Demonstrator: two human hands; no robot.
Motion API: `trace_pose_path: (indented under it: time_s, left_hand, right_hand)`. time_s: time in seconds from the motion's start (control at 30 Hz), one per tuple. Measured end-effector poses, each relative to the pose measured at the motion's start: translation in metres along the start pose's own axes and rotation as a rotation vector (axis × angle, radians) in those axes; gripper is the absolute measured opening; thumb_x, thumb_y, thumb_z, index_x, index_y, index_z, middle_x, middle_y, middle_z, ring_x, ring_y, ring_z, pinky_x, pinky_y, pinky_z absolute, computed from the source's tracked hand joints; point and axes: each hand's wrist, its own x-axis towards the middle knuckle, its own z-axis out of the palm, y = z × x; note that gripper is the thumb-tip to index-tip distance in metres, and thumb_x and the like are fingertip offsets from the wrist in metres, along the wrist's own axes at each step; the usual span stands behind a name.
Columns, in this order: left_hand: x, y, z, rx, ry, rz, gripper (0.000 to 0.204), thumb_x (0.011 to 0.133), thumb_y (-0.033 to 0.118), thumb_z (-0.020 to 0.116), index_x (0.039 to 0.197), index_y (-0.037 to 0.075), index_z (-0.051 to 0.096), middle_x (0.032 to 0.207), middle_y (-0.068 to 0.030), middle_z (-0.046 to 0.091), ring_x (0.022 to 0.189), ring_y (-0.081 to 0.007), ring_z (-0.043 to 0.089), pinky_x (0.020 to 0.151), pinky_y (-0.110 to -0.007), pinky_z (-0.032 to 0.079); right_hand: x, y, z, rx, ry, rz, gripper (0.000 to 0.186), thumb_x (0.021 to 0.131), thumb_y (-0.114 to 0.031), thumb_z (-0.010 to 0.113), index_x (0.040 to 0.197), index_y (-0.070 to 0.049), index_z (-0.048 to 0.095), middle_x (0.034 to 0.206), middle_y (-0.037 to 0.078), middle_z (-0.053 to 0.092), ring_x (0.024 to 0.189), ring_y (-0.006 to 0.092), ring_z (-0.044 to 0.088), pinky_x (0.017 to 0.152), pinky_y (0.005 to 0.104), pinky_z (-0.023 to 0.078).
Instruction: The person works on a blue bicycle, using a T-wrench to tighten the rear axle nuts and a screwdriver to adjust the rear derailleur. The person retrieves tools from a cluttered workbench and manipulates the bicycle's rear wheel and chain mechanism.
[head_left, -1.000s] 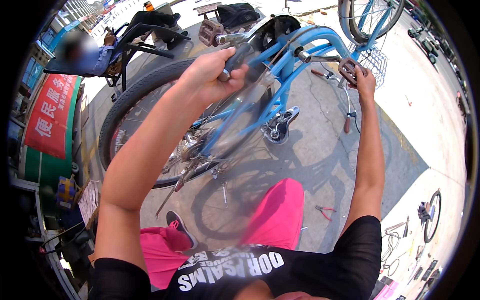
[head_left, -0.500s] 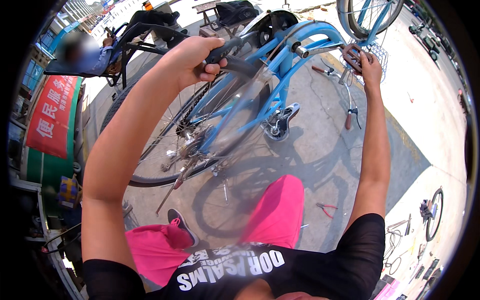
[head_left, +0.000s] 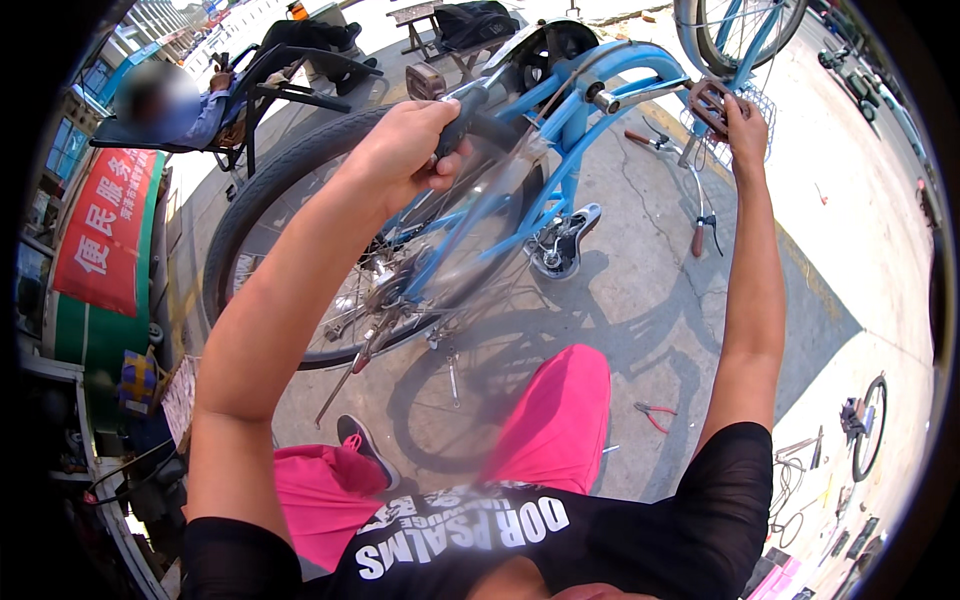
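Observation:
A blue bicycle (head_left: 572, 120) stands upside down in front of me, its saddle (head_left: 567, 240) down by the ground. My left hand (head_left: 410, 145) is closed around a black handle-like thing (head_left: 463, 122) beside the frame, above the wheel (head_left: 232, 205) at the left; what its far end meets is unclear. Out to the right, my right hand (head_left: 747, 138) grips a brown pedal (head_left: 706, 106) at the end of its crank arm (head_left: 648, 96). Another pedal (head_left: 425, 82) shows just beyond my left hand.
Red-handled pliers (head_left: 655, 414) lie on the ground right of my knee. The handlebar (head_left: 697, 195) is below the frame. Farther right are loose tools and a small tyre-like ring (head_left: 870, 428). Someone reclines on a black folding chair (head_left: 258, 105) at far left.
My left hand has shifted right and slightly down with the black handle, and the far pedal has come into view behind it. My right hand and its pedal have barely moved.

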Motion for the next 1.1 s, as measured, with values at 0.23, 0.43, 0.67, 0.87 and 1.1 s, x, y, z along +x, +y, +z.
trace_pose_path:
  time_s: [0.23, 0.43, 0.67, 0.87, 1.1]
  left_hand:
    - [-0.007, -0.01, 0.011, -0.055, -0.056, 0.033, 0.025, 0.099, 0.021, 0.039, 0.091, -0.001, 0.047, 0.074, -0.0084, 0.052, 0.05, -0.0073, 0.041, 0.039, -0.022, 0.031]
    - [-0.034, -0.069, 0.057, -0.11, -0.133, -0.078, 0.024, 0.099, 0.024, 0.04, 0.098, 0.001, 0.047, 0.077, -0.008, 0.053, 0.051, -0.0103, 0.043, 0.045, -0.025, 0.035]
    - [0.012, -0.134, 0.109, -0.232, 0.051, -0.073, 0.025, 0.1, 0.023, 0.037, 0.093, 0.001, 0.046, 0.079, -0.0103, 0.051, 0.058, -0.015, 0.047, 0.052, -0.03, 0.041]
    - [0.053, -0.14, 0.131, -0.314, 0.152, -0.078, 0.032, 0.102, 0.025, 0.034, 0.092, -0.004, 0.043, 0.08, -0.0133, 0.049, 0.059, -0.0159, 0.045, 0.052, -0.031, 0.039]
    - [0.065, -0.146, 0.13, -0.33, 0.184, -0.057, 0.032, 0.102, 0.025, 0.034, 0.094, -0.005, 0.041, 0.079, -0.0126, 0.045, 0.06, -0.0165, 0.042, 0.051, -0.031, 0.036]
  right_hand:
    - [0.001, -0.001, -0.005, 0.0, 0.006, 0.018, 0.038, 0.087, -0.025, 0.062, 0.107, 0.007, 0.057, 0.089, 0.013, 0.064, 0.064, 0.0169, 0.065, 0.046, 0.0267, 0.055]
    - [-0.007, -0.003, -0.003, 0.041, -0.013, -0.003, 0.039, 0.087, -0.025, 0.061, 0.108, 0.008, 0.057, 0.091, 0.015, 0.063, 0.068, 0.0186, 0.066, 0.048, 0.0278, 0.057]
    - [-0.01, 0.006, 0.007, 0.114, 0.029, -0.02, 0.025, 0.086, -0.021, 0.06, 0.094, 0.003, 0.06, 0.079, 0.011, 0.064, 0.061, 0.0189, 0.064, 0.042, 0.0304, 0.053]
    - [-0.004, 0.014, 0.0, 0.074, 0.027, -0.108, 0.025, 0.084, -0.017, 0.059, 0.094, 0.006, 0.061, 0.078, 0.015, 0.065, 0.059, 0.0202, 0.065, 0.041, 0.0316, 0.053]
    - [-0.004, 0.013, 0.0, 0.049, 0.003, -0.14, 0.028, 0.083, -0.018, 0.059, 0.092, 0.007, 0.062, 0.075, 0.014, 0.065, 0.057, 0.02, 0.065, 0.041, 0.0313, 0.053]
